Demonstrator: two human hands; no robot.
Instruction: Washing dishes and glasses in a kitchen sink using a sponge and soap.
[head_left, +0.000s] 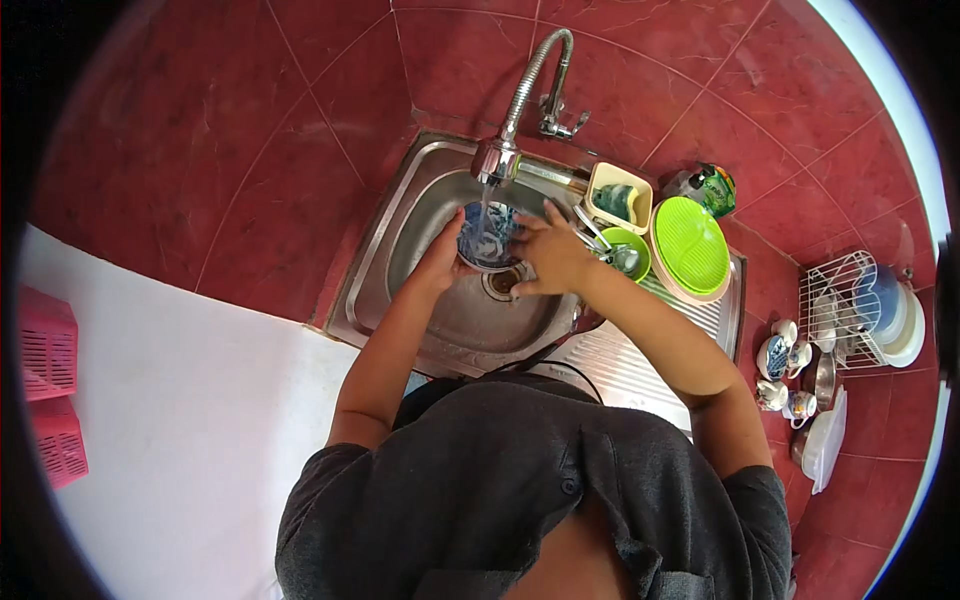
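Over the sink basin (465, 330), my left hand (444, 259) grips a blue patterned bowl (484, 238) by its left and lower rim. Water from the metal faucet head (495, 161) runs into the bowl. My right hand (559, 255) is at the bowl's right side with its fingers spread; the fingertips overlap the rim, and whether they press on it is hard to tell. Just below the bowl the drain (501, 283) shows.
Right of the basin stand a cream tub (640, 184) with a sponge (616, 201), a green bowl (637, 244) with cutlery, and stacked plates (691, 244). Farther right are a wire dish rack (836, 300) and several cups (776, 356). Pink plastic baskets (49, 349) sit at far left.
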